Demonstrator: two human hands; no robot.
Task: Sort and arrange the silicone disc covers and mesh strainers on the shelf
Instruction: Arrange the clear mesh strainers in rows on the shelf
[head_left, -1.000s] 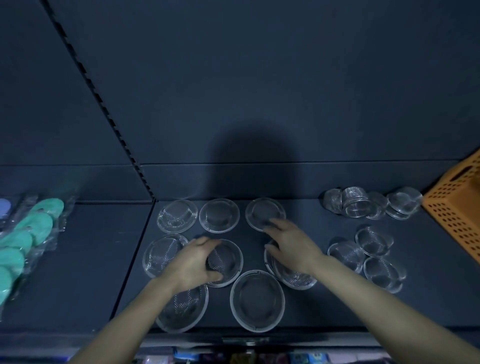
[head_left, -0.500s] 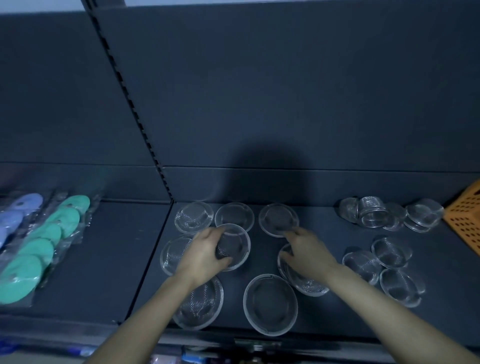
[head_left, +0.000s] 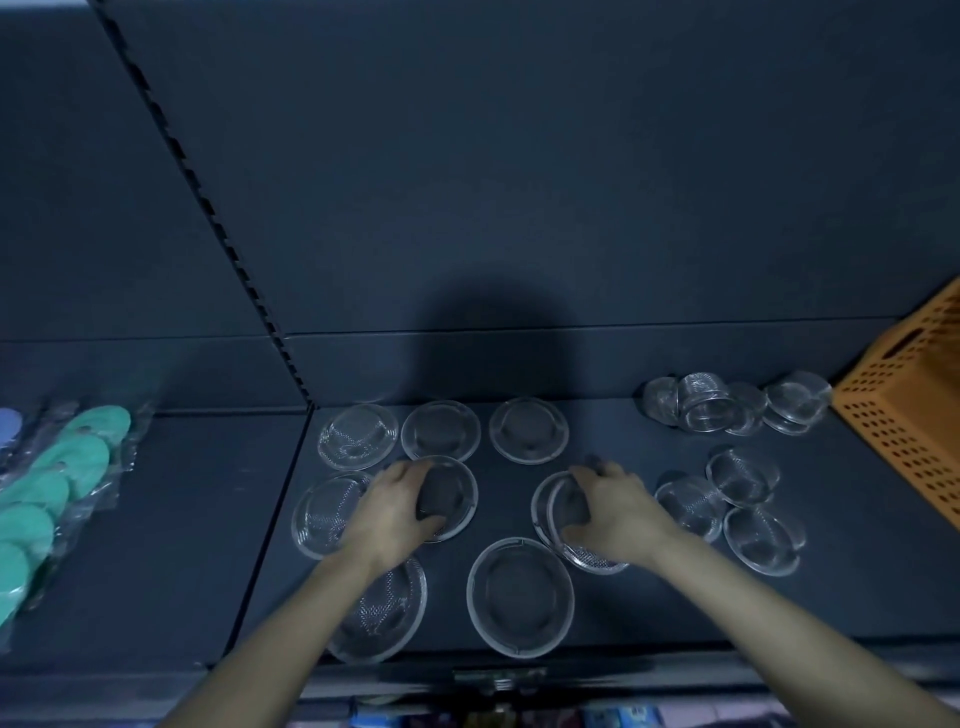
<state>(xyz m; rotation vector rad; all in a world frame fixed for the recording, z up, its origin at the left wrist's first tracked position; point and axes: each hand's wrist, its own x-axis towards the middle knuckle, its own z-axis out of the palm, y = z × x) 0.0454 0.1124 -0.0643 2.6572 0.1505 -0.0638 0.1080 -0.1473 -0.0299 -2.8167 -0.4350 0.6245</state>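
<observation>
**Both hands on wide strainers, mid-shelf**

The dark shelf (head_left: 675, 597) carries everything. At its right end stands an orange basket (head_left: 904, 415), with only its holed wall and handle slot in view, so its contents cannot be told. Far left, in the next bay, clear bags (head_left: 132, 441) hold teal disc covers (head_left: 57, 493) overlapped in a row.

Between them lie the wide strainers, flat and round, with no long axis to mind: three in a back row (head_left: 440, 431); one at the left (head_left: 324, 514); two along the front edge (head_left: 519, 597), one of them partly under the left forearm.

The left hand (head_left: 395, 514) has its grip curled round a middle-row strainer (head_left: 454, 493), fingers over the far rim and thumb on the near side; the right hand (head_left: 618, 512) pinches an overlapped pair (head_left: 550, 512) the same way, and the pair seems tilted.

The small strainers (head_left: 743, 475), deeper and cup-like, sit just right of the right hand, three near and a jumbled cluster (head_left: 727, 410) at the back; so the right hand is much the nearer to them, and the left to the disc covers.

The step looks like squaring the wide ones into rows; the open spot lies between the two hands.
</observation>
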